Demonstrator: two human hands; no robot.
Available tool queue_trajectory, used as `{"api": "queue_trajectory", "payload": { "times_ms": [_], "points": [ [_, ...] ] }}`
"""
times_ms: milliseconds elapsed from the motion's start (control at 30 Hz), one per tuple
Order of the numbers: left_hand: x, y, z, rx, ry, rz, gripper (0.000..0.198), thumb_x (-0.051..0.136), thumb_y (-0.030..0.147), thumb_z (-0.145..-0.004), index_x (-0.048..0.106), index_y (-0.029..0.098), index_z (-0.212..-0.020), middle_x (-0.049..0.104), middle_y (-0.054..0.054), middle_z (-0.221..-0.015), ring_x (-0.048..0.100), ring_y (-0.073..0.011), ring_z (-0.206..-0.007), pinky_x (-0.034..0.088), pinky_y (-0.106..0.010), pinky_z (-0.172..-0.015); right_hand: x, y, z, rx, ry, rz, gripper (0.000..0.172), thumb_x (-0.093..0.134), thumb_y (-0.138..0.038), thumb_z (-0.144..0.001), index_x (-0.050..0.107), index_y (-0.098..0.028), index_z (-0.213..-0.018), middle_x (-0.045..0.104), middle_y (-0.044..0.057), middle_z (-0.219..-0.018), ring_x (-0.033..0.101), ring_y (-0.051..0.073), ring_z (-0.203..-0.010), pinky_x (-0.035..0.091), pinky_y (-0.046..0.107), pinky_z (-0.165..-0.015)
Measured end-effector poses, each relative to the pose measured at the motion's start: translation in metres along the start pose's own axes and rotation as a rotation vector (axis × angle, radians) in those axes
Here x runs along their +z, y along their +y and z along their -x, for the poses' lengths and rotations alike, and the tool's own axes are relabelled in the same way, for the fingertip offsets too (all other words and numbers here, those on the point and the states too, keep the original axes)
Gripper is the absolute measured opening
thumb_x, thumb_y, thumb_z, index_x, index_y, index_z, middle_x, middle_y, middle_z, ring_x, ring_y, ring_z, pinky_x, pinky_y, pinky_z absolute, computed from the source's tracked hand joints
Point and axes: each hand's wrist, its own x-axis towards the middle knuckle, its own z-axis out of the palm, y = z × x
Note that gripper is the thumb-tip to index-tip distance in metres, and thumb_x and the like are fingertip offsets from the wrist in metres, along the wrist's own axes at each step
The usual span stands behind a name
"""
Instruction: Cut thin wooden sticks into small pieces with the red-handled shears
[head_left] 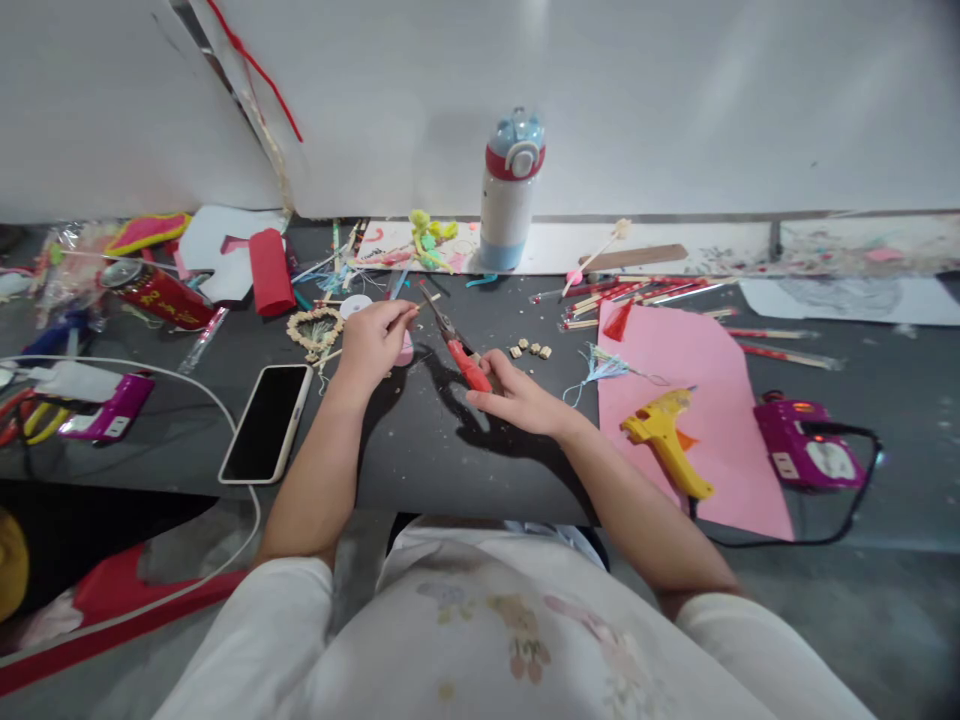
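Head view: pinching a thin pale stick (pixel 426 302) in the left hand (pixel 371 345), left of the bottle (pixel 512 210) and nearer the camera; gripping red-handled pliers (pixel 466 363) in the right hand (pixel 517 395), in front of the bottle, unclear whether touching the stick.

Lighting is moderate and cool, apparently from overhead. Glare streaks mark the white panel (pixel 637 120). Shadows of the right hand (pixel 521 393) and pliers (pixel 469 367) darken the grey table (pixel 427 470). Frame edges show stretching and softness.
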Motion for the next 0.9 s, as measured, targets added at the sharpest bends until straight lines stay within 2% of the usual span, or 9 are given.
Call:
{"api": "queue_trajectory", "payload": {
  "times_ms": [300,633,700,833,900],
  "points": [
    [-0.005,0.007,-0.002,-0.033,-0.032,0.060,0.023,0.052,0.032,-0.086,0.068,0.019,-0.077,0.067,0.000,-0.067,0.060,-0.0124,-0.063,0.041,-0.023,-0.064,-0.001,0.000,0.000,-0.017,0.004,0.026,0.037,0.057,-0.048,-0.080,0.032,-0.022,-0.088,0.035,-0.007,-0.070,0.033,0.008,-0.060,0.029,0.023,-0.059],
    [-0.005,0.007,-0.001,-0.045,-0.078,0.003,0.024,0.049,0.033,-0.087,0.067,0.019,-0.078,0.066,0.000,-0.066,0.060,-0.0130,-0.064,0.041,-0.024,-0.063,0.000,-0.001,0.001,0.031,-0.010,-0.052,0.035,0.054,-0.050,-0.081,0.034,-0.022,-0.086,0.035,-0.007,-0.066,0.033,0.008,-0.058,0.028,0.023,-0.057],
    [-0.003,0.009,-0.001,-0.033,-0.068,-0.087,0.026,0.047,0.035,-0.088,0.067,0.019,-0.085,0.068,-0.003,-0.072,0.061,-0.0153,-0.070,0.042,-0.026,-0.067,0.001,0.001,0.000,0.047,0.003,-0.061,0.035,0.054,-0.051,-0.081,0.034,-0.022,-0.085,0.036,-0.007,-0.066,0.033,0.008,-0.058,0.029,0.023,-0.057],
    [0.002,0.021,0.003,0.046,0.054,-0.201,0.031,0.043,0.037,-0.089,0.065,0.017,-0.099,0.068,-0.010,-0.099,0.059,-0.0214,-0.096,0.041,-0.034,-0.086,0.003,0.008,-0.004,0.083,0.095,-0.074,0.038,0.054,-0.054,-0.080,0.033,-0.022,-0.084,0.035,-0.008,-0.064,0.033,0.008,-0.057,0.028,0.024,-0.056],
    [0.005,0.029,0.008,0.009,0.055,-0.115,0.035,0.042,0.040,-0.090,0.067,0.016,-0.090,0.069,-0.010,-0.091,0.061,-0.0208,-0.091,0.042,-0.035,-0.086,0.003,0.011,-0.006,0.086,0.141,-0.079,0.038,0.053,-0.055,-0.080,0.035,-0.022,-0.084,0.037,-0.007,-0.066,0.035,0.009,-0.059,0.029,0.024,-0.056]
  ]
}}
